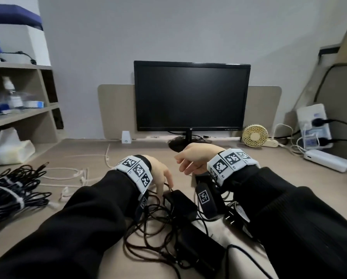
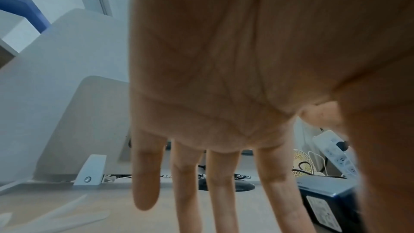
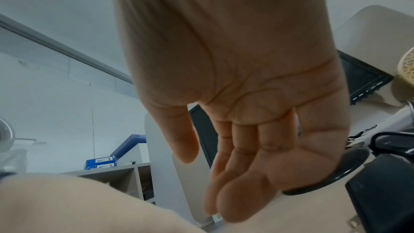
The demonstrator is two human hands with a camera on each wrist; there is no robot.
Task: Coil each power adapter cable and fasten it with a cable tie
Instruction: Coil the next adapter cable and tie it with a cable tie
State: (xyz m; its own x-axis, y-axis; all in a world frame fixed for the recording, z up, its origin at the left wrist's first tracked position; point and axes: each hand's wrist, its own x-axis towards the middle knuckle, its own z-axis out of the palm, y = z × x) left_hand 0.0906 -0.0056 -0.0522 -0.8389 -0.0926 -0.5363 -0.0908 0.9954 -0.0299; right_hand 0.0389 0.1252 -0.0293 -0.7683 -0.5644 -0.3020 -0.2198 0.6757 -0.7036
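A black power adapter (image 1: 181,202) lies on the desk near me amid a tangle of loose black cable (image 1: 154,228). A second adapter (image 1: 198,252) lies closer to me and a third with plug prongs (image 1: 237,216) under my right wrist. My left hand (image 1: 164,182) reaches down with straight fingers (image 2: 145,183), its tips at the first adapter's (image 2: 325,205) far end and cable. My right hand (image 1: 185,164) hovers above the desk, loosely curled and empty (image 3: 224,174). White cable ties (image 1: 72,174) lie to the left. Tied cable bundles (image 1: 7,192) sit at far left.
A dark monitor (image 1: 191,95) stands at the back on a round base (image 1: 176,144). A small fan (image 1: 255,136), a power strip (image 1: 314,125) and a white box (image 1: 327,160) with cords fill the right. Shelves (image 1: 17,113) stand on the left.
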